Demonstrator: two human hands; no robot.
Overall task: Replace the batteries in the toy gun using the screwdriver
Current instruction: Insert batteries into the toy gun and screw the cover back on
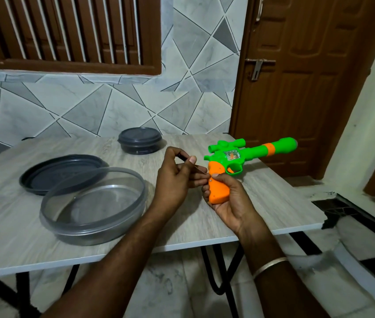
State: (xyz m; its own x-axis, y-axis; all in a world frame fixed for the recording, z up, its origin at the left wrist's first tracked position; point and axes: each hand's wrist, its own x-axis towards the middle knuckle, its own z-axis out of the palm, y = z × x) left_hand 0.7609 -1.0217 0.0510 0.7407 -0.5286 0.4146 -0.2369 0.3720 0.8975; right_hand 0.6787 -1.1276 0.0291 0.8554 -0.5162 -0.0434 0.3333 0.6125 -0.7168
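Observation:
A green and orange toy gun [248, 153] is held above the table's right side, barrel pointing right and away. My right hand [226, 203] grips its orange handle from below, thumb near a small screw on the handle's side. My left hand [175, 180] pinches a thin screwdriver [193, 165] with a dark handle. Its metal tip reaches toward the screw on the handle. No batteries are visible.
On the grey wood-grain table [9, 237] an open round container [94, 207] sits at the left front, its dark lid [51, 171] behind it. A closed dark round container [139, 140] stands at the back. A tiled wall and a brown door [296, 76] stand beyond.

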